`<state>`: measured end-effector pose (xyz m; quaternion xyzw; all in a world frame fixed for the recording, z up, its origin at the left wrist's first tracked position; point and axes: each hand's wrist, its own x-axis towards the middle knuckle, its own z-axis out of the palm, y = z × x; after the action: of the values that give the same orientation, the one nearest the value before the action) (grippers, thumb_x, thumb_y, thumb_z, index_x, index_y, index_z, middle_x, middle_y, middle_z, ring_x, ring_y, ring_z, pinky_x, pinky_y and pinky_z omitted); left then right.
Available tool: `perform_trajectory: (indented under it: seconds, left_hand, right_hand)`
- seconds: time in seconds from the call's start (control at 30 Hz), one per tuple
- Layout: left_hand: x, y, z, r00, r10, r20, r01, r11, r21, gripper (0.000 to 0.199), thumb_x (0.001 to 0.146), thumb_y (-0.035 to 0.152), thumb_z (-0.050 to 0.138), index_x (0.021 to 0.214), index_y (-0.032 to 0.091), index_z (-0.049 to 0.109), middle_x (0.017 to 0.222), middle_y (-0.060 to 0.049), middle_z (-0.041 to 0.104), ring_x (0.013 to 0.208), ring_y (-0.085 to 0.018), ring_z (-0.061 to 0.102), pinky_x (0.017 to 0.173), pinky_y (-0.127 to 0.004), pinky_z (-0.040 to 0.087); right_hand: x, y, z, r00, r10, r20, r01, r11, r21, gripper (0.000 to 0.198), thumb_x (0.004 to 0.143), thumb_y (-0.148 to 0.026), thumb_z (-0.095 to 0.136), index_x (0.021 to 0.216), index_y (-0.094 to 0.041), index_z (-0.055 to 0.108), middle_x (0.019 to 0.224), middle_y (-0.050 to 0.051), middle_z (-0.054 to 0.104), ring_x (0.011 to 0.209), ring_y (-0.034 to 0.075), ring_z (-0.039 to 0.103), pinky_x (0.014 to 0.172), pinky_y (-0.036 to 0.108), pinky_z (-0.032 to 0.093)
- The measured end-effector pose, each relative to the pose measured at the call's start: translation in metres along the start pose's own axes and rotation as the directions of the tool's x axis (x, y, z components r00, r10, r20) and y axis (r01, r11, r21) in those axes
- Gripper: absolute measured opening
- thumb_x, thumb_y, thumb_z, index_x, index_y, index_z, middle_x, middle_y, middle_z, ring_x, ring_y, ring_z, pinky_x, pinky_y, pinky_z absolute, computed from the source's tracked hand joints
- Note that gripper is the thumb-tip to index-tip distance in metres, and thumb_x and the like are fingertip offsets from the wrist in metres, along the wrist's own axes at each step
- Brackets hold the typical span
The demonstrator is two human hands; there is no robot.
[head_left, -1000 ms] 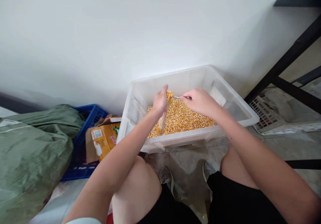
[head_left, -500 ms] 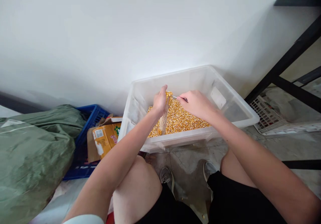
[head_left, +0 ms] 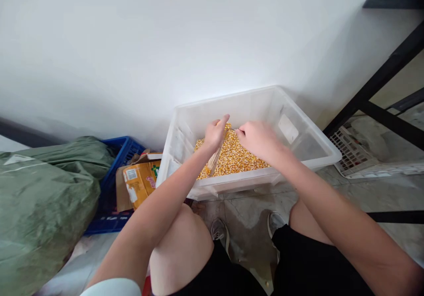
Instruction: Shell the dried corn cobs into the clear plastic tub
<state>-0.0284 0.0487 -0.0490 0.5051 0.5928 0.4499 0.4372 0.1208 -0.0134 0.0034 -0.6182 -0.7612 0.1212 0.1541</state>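
Observation:
Over a translucent plastic tub, my left hand is closed on a corn cob. The cob slants down toward the near side of the tub; its lower stretch is stripped pale, while yellow kernels show near its upper end. My right hand is closed just right of the cob's top, around a thin tool with a dark handle. The fingers cover most of that tool, and I cannot make out whether its tip touches the cob. Beneath both hands lies a heap of loose corn kernels.
A blue crate stands left of the tub, with torn cardboard in it and a green sack beside it. To the right are a black metal frame and a white basket. A white wall rises behind.
The cob has tilted, its top leaning further right along with my left hand. My right hand has turned slightly, and the tool's metal shaft shows less than before.

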Motion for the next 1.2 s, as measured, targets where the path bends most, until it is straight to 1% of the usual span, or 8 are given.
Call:
perform_trajectory:
  seconds: [0.07, 0.17, 0.4, 0.5, 0.6, 0.73, 0.97, 1.2]
  left_hand:
    - [0.002, -0.003, 0.002, 0.998, 0.063, -0.002, -0.063, 0.997, 0.046, 0.046, 0.073, 0.065, 0.063, 0.069, 0.019, 0.057, 0.063, -0.001, 0.052, 0.06, -0.015, 0.049, 0.057, -0.029, 0.039]
    - [0.002, -0.006, 0.002, 0.999, 0.032, 0.02, -0.033, 0.998, 0.05, 0.044, 0.071, 0.063, 0.066, 0.069, 0.02, 0.057, 0.063, 0.0, 0.053, 0.058, -0.014, 0.049, 0.055, -0.029, 0.037]
    - [-0.002, 0.001, -0.006, 0.988, -0.012, 0.157, 0.011, 1.0, 0.006, 0.035, 0.069, 0.051, 0.071, 0.078, 0.018, 0.061, 0.072, -0.003, 0.063, 0.065, -0.017, 0.057, 0.061, -0.03, 0.043]
    - [-0.001, 0.003, -0.006, 0.987, -0.046, 0.152, 0.046, 0.999, 0.006, 0.045, 0.067, 0.049, 0.075, 0.094, 0.02, 0.054, 0.081, -0.003, 0.063, 0.071, -0.018, 0.06, 0.065, -0.03, 0.044]
    - [0.003, 0.002, -0.008, 0.998, -0.015, 0.057, 0.013, 0.999, 0.037, 0.051, 0.069, 0.048, 0.074, 0.101, 0.022, 0.044, 0.087, -0.002, 0.06, 0.076, -0.017, 0.059, 0.066, -0.03, 0.043]
    - [0.006, 0.004, -0.012, 0.999, 0.003, 0.04, -0.006, 0.997, 0.073, 0.047, 0.071, 0.042, 0.072, 0.1, 0.023, 0.04, 0.084, 0.0, 0.054, 0.072, -0.015, 0.053, 0.063, -0.029, 0.04]
    - [0.006, 0.005, -0.014, 0.996, -0.022, 0.089, 0.015, 0.997, 0.077, 0.052, 0.062, 0.027, 0.074, 0.1, 0.024, 0.039, 0.08, 0.003, 0.052, 0.065, -0.014, 0.05, 0.058, -0.028, 0.036]
    - [0.007, 0.003, -0.014, 0.996, -0.016, 0.084, 0.012, 0.999, 0.049, 0.047, 0.071, 0.047, 0.07, 0.098, 0.024, 0.041, 0.079, 0.002, 0.051, 0.067, -0.015, 0.05, 0.058, -0.029, 0.036]
  right_hand:
    - [-0.003, -0.008, 0.0, 1.0, 0.02, -0.013, -0.022, 0.996, -0.082, 0.035, 0.097, -0.031, 0.038, 0.084, -0.017, 0.066, 0.078, 0.014, 0.067, 0.067, 0.022, 0.058, 0.058, 0.033, 0.027]
    - [0.0, -0.013, 0.002, 1.0, 0.009, -0.017, -0.01, 0.995, -0.099, 0.037, 0.099, -0.03, 0.035, 0.089, -0.015, 0.068, 0.083, 0.017, 0.069, 0.072, 0.024, 0.061, 0.059, 0.033, 0.029]
    - [0.022, 0.018, 0.007, 0.994, -0.044, 0.105, 0.02, 0.975, 0.22, 0.038, 0.095, -0.037, 0.044, 0.065, -0.02, 0.056, 0.055, 0.001, 0.048, 0.05, 0.013, 0.039, 0.053, 0.031, 0.024]
    - [0.03, 0.035, 0.007, 0.975, 0.0, 0.223, -0.093, 0.907, 0.41, 0.033, 0.094, -0.043, 0.048, 0.08, -0.02, 0.067, 0.056, -0.002, 0.049, 0.046, 0.011, 0.036, 0.051, 0.029, 0.024]
    - [0.035, 0.05, 0.005, 0.935, 0.096, 0.342, -0.261, 0.839, 0.478, 0.031, 0.091, -0.043, 0.052, 0.098, -0.022, 0.073, 0.057, -0.003, 0.05, 0.042, 0.01, 0.032, 0.048, 0.029, 0.021]
    - [0.037, 0.065, 0.003, 0.939, 0.203, 0.277, -0.293, 0.895, 0.336, 0.031, 0.087, -0.042, 0.054, 0.097, -0.02, 0.074, 0.057, -0.001, 0.055, 0.045, 0.012, 0.04, 0.05, 0.029, 0.026]
    - [0.037, 0.071, 0.012, 0.944, 0.157, 0.29, -0.162, 0.987, -0.006, 0.034, 0.089, -0.04, 0.047, 0.078, -0.019, 0.072, 0.07, 0.008, 0.069, 0.063, 0.019, 0.058, 0.057, 0.03, 0.033]
    - [0.034, 0.064, 0.015, 0.954, 0.137, 0.268, -0.117, 0.989, -0.089, 0.032, 0.088, -0.034, 0.047, 0.094, -0.019, 0.075, 0.094, 0.014, 0.074, 0.08, 0.025, 0.066, 0.062, 0.032, 0.038]
